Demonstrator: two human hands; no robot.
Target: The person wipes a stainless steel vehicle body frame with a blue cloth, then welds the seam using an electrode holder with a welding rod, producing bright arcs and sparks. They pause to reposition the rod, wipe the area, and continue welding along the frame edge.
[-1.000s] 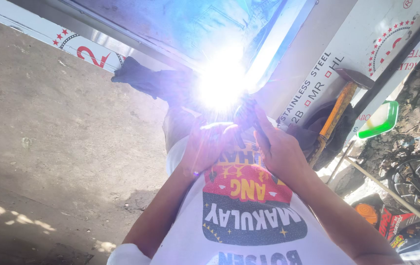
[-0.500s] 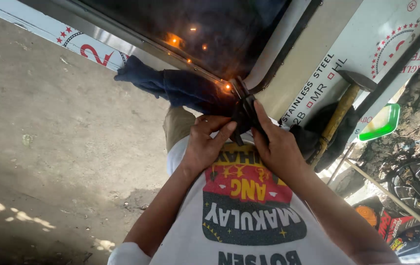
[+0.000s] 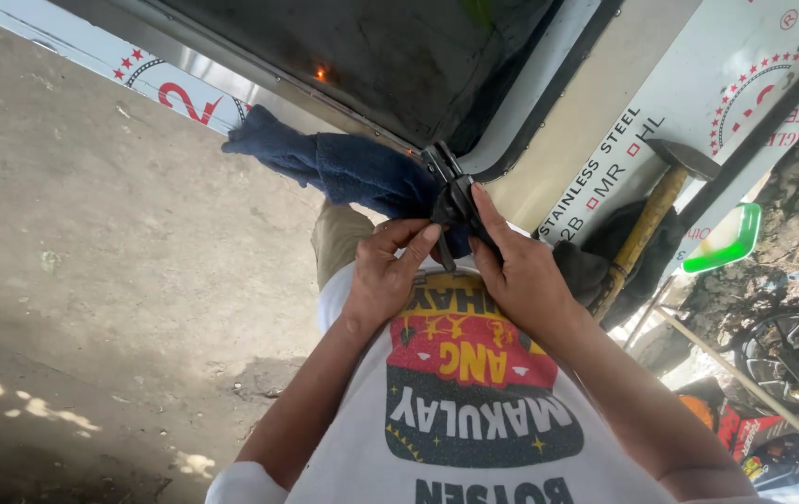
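Both hands meet in front of my chest on a dark metal clamp (image 3: 451, 191) that bites the lower edge of a dark sheet-metal panel (image 3: 371, 56). My left hand (image 3: 385, 271) pinches the clamp's lower handle with thumb and fingers. From the other side my right hand (image 3: 521, 271) grips it, fingers stretched up along the tool. A blue cloth (image 3: 343, 168) lies bunched just left of the clamp, over my knee. One small orange glow (image 3: 322, 73) shows on the panel.
A hammer (image 3: 651, 215) with a wooden handle leans on a white printed sheet (image 3: 623, 103) to the right, beside a dark rag. A green-rimmed tray (image 3: 726, 243) and a motorcycle wheel (image 3: 791, 355) are further right. Concrete floor (image 3: 91, 261) spreads to the left.
A blinding white glare at the panel's edge has gone out, and the orange sparks have faded to one glow. Both hands have stayed on the clamp.
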